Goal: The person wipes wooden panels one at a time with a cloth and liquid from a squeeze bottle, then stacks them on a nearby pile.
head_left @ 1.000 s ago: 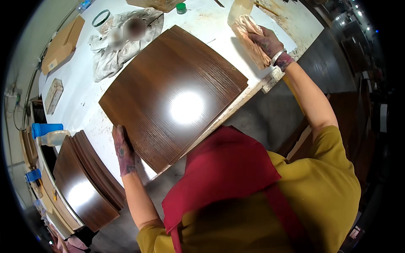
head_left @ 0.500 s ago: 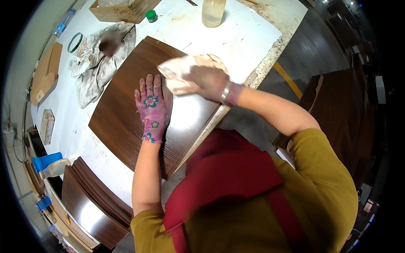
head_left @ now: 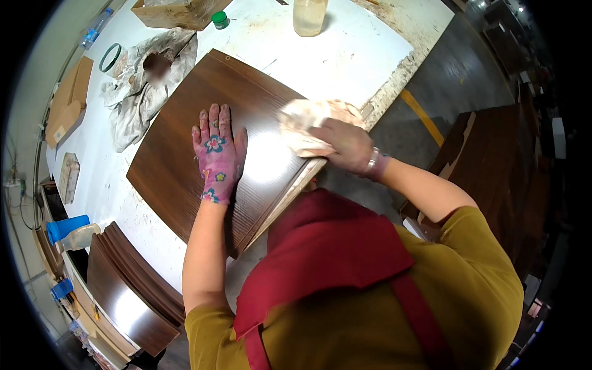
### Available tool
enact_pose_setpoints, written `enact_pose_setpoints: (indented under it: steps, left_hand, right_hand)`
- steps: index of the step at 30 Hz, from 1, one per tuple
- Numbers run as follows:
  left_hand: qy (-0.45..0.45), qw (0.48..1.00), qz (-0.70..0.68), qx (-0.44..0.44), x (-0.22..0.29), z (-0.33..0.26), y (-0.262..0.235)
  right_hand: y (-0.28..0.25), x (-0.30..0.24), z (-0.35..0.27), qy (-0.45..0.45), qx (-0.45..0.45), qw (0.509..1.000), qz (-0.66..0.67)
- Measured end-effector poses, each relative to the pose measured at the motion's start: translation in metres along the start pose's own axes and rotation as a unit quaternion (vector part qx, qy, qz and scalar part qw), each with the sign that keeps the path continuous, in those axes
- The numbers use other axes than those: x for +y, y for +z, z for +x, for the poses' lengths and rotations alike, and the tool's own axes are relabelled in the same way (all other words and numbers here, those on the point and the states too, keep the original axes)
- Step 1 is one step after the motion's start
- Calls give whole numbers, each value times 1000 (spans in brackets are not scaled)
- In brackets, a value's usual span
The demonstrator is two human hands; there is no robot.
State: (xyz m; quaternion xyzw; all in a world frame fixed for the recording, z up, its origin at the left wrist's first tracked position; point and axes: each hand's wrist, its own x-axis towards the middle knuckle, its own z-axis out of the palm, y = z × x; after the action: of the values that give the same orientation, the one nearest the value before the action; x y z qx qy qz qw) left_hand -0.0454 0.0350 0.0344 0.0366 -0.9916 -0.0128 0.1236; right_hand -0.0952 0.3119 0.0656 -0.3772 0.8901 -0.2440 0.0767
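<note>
A dark brown wood-grain panel [head_left: 179, 148] lies on the white-covered table in front of me. Flat on its surface rests my left hand [head_left: 217, 154], in a pink flowered glove, fingers stretched out and holding nothing. My right hand [head_left: 348, 145], gloved with a band at the wrist, grips a cream, stained cloth [head_left: 317, 126], somewhat blurred. The cloth lies over the panel's right corner, at the table edge, and hides that corner.
Left of the panel lies a crumpled grey-white rag [head_left: 139, 92] with a dark stained piece on it. A bottle of cloudy liquid [head_left: 309, 17], a green-lidded jar [head_left: 220, 20] and a wooden box [head_left: 179, 13] stand at the back. Stacked brown panels [head_left: 132, 296] sit lower left.
My right hand has swept the cloth right and toward me, from the panel's far edge to its right corner. My left hand stays flat on the panel.
</note>
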Motion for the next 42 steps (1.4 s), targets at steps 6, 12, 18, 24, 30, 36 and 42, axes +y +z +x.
enact_pose_setpoints:
  steps: [6, 12, 18, 24, 30, 36, 42]
  left_hand:
    - [32, 999, -19, 9, -10, 1, 0]
    - [158, 985, -46, -41, -37, -8, -13]
    - [177, 983, -31, -43, -39, -12, -14]
    - [154, 987, -20, -39, -36, -10, -12]
    - [166, 986, -24, -25, -42, -13, -4]
    - [155, 987, -23, -21, -35, -11, -9]
    - [162, 986, -26, -34, -34, -14, -13]
  right_hand:
    - [-51, 40, -90, 315, 14, 936, 159]
    - [-36, -93, -39, 127, 96, 983, -89]
    - [84, -84, -6, -27, 141, 989, 18]
    - [47, -104, -4, 219, 70, 973, -1]
    - [93, -128, -21, 92, 46, 991, 81]
    - [62, -112, -16, 204, 88, 975, 20]
    - [109, -151, -45, 28, 1, 995, 95]
